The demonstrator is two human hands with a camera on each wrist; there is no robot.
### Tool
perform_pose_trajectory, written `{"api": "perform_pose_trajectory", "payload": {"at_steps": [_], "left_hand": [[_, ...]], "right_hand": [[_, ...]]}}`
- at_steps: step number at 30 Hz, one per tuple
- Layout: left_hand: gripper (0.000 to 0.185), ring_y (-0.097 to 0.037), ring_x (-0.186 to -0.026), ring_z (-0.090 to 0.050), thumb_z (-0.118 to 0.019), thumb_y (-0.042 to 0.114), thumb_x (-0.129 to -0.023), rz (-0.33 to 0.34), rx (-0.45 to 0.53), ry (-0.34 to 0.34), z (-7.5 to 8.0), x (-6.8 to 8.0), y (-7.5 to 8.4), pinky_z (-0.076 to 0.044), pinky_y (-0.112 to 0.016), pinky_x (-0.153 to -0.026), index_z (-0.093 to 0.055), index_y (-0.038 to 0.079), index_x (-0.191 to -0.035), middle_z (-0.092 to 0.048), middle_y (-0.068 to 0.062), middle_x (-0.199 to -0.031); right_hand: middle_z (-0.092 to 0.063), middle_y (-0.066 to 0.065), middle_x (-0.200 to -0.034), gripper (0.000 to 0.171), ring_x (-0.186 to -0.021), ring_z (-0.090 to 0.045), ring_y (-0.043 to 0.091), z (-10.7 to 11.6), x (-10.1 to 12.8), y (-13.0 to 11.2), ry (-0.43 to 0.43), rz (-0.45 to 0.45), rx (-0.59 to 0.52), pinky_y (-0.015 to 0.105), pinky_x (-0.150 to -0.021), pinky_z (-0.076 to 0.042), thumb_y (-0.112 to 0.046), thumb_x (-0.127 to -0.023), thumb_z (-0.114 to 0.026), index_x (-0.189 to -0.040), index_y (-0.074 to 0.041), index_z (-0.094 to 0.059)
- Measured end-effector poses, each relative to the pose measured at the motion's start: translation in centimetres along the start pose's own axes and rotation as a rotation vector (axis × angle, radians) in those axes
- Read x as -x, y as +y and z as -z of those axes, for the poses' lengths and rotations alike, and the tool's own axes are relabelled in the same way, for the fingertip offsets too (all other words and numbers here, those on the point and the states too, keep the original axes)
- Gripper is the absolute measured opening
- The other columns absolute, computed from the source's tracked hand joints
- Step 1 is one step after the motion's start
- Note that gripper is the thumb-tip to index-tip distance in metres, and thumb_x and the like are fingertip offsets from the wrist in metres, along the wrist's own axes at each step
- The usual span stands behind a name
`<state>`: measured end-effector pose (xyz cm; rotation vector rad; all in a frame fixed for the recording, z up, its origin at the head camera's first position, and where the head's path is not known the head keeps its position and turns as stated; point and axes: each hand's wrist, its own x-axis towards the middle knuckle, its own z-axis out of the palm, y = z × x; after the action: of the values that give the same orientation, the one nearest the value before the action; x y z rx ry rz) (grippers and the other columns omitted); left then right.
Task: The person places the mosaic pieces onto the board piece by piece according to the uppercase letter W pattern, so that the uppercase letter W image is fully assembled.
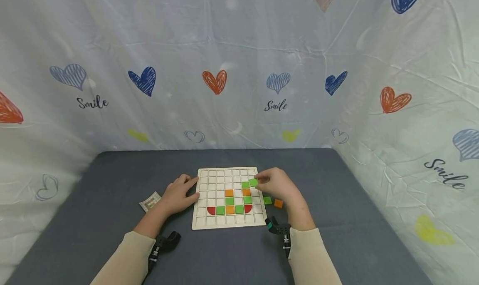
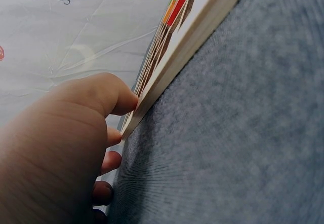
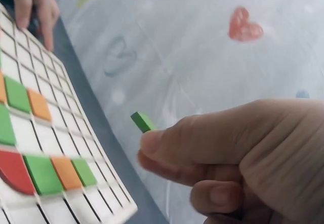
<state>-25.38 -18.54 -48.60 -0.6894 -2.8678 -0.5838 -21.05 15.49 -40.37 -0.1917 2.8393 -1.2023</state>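
A pale wooden grid board [image 1: 209, 222] lies on the grey table, with green, orange and red tiles set in its lower right cells. My right hand [image 1: 275, 184] pinches a green square tile [image 1: 253, 182] just above the board's right side; in the right wrist view the green tile [image 3: 143, 121] sticks out from between thumb and finger. My left hand [image 1: 179, 195] rests against the board's left edge [image 2: 167, 77], fingers lying on its rim. A loose green tile [image 1: 267, 200] and an orange tile [image 1: 278, 203] lie on the table right of the board.
A small printed pattern card [image 1: 150, 201] lies left of the board, by my left wrist. White sheets printed with hearts wall in the table at the back and both sides. Grey tabletop [image 1: 337, 185] stretches around the board.
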Motion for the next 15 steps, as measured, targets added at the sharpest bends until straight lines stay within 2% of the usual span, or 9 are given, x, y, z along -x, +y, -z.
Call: {"api": "perform_pose_trajectory", "payload": {"at_steps": [7,15], "left_hand": [[0.061,-0.024,-0.096,-0.045,-0.059,0.039,-0.090,0.003,0.004,0.001,0.1,-0.1,0.1,-0.034,-0.047,-0.080,-0.044,0.011,-0.143,-0.045,-0.012,-0.118],[0.062,-0.024,-0.094,-0.045,-0.058,0.040,-0.090,0.006,-0.010,-0.006,0.1,-0.1,0.1,-0.034,-0.046,-0.078,-0.044,0.010,-0.142,-0.046,-0.012,-0.117]], "right_hand": [[-0.063,-0.009,-0.089,0.026,-0.068,-0.050,0.013,-2.0,-0.1,-2.5,0.030,0.139,-0.011,0.028,-0.058,-0.042,-0.021,-0.082,-0.074,-0.108,-0.018,-0.074],[-0.048,-0.001,-0.068,0.029,-0.046,-0.031,0.012,-5.6,-0.5,-4.3,-0.005,0.205,0.039,0.027,-0.045,-0.030,-0.030,-0.085,-0.071,-0.112,-0.019,-0.072]]}}
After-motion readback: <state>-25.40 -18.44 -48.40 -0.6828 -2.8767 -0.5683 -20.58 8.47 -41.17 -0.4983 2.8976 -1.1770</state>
